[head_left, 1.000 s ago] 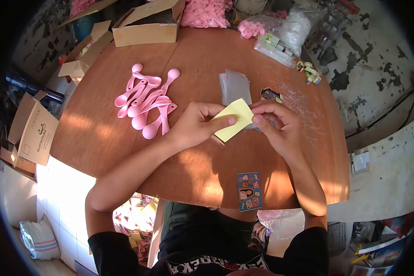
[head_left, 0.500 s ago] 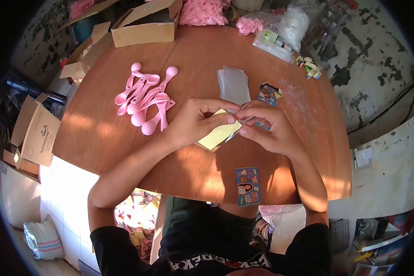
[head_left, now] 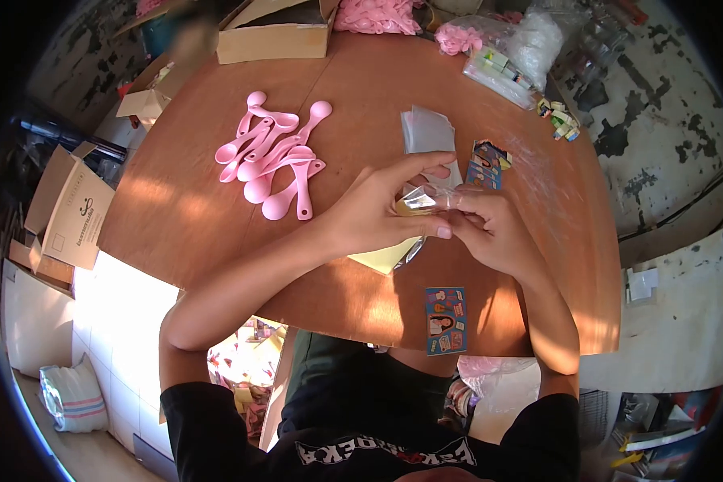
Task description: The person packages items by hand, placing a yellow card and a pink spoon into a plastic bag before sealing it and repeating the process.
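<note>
Between my hands is a clear plastic bag (head_left: 419, 201), glossy and creased. My left hand (head_left: 377, 201) is closed around its left side, thumb below and fingers above. My right hand (head_left: 496, 233) pinches the bag's right end with thumb and fingers. Below my left thumb a pale yellow card (head_left: 381, 257) shows, with shiny plastic along its right edge; whether it sits inside the bag is hidden. Beyond my fingers lies a stack of clear plastic sleeves (head_left: 427, 131). Nearer me, a blue printed card (head_left: 446, 321) lies by the table's front edge.
Pink measuring spoons (head_left: 277, 157) lie heaped on the left of the wooden table (head_left: 361, 80). More printed cards (head_left: 484, 167) are beyond my right hand. At the back stand a cardboard box (head_left: 275, 40), a bag of pink pieces (head_left: 377, 14) and plastic packs (head_left: 498, 76).
My left fingers have spread wider around the plastic, and the bag's glossy end now shows between thumb and fingers. Less of the yellow card is visible. The whole view has shifted slightly.
</note>
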A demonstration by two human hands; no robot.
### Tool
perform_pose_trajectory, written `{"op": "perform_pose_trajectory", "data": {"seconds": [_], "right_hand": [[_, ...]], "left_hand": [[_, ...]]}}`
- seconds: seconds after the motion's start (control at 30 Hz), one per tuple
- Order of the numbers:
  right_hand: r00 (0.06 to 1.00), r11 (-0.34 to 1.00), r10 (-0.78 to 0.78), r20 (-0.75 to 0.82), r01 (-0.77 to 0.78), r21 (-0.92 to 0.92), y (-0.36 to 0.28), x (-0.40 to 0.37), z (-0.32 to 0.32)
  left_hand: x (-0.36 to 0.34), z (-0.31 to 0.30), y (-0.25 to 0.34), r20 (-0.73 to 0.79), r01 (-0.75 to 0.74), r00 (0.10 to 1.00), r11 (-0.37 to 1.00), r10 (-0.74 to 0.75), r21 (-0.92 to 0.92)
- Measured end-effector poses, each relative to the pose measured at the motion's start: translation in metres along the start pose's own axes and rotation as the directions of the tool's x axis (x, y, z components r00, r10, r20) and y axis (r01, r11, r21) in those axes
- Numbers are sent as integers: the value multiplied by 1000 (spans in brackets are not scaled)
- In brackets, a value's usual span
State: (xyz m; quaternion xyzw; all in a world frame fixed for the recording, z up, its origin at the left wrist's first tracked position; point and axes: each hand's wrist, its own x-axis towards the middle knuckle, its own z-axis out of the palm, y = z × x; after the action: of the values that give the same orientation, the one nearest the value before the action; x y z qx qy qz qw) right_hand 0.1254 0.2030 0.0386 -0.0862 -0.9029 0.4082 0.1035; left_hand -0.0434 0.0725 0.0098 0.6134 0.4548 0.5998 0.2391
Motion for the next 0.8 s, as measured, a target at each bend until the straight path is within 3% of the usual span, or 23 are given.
{"op": "perform_pose_trajectory", "data": {"seconds": [0.07, 0.1, 0.13, 0.2, 0.23, 0.3, 0.33, 0.37, 0.47, 0.5, 0.63, 0.7, 0.73, 0.8], "right_hand": [[998, 992, -28, -57, 34, 121, 1, 5, -8], [966, 979, -26, -258, 77, 188, -4, 11, -9], [895, 961, -7, -446, 130, 245, -7, 19, -11], [802, 976, 14, -598, 118, 182, 6, 38, -38], [804, 976, 16, -595, 116, 184, 11, 51, -41], [799, 980, 99, -593, 25, 198, 28, 77, -46], [859, 979, 77, -507, 31, 200, 39, 90, -43], [909, 978, 52, -414, 37, 203, 49, 105, -34], [967, 992, -109, -230, 119, 29, 65, 146, 6], [976, 989, -147, -159, 149, 2, 64, 157, 19], [942, 941, -334, -45, 331, -66, 62, 205, 62], [836, 800, -548, 20, 531, -280, 61, 222, 77], [835, 800, -550, 15, 533, -275, 60, 225, 81], [796, 658, -589, 138, 572, -490, 54, 225, 81]], "left_hand": [[0, -1, -8, -2, 151, 989, 987, -151, 55], [-1, 3, -18, -26, 249, 968, 965, -251, -84], [-2, 2, -24, -37, 250, 967, 965, -254, -83], [-3, 1, -35, 134, 251, 966, 929, -222, -272], [-4, 2, -41, 183, 297, 952, 889, -246, -349], [-5, 6, -53, 200, 257, 959, 907, -199, -333], [-4, 6, -52, 216, 215, 965, 924, -150, -315], [-4, 7, -50, 235, 307, 945, 864, -228, -399], [-3, 0, -54, 311, 283, 941, 808, -131, -516], [-3, -2, -56, 342, 328, 926, 787, -159, -522], [-2, -5, -56, 387, 324, 916, 755, -102, -570], [-1, -3, -58, 373, 301, 924, 761, -84, -575], [-1, -3, -59, 359, 274, 931, 761, -58, -587], [-2, -4, -61, 360, 288, 930, 749, -71, -597]]}}
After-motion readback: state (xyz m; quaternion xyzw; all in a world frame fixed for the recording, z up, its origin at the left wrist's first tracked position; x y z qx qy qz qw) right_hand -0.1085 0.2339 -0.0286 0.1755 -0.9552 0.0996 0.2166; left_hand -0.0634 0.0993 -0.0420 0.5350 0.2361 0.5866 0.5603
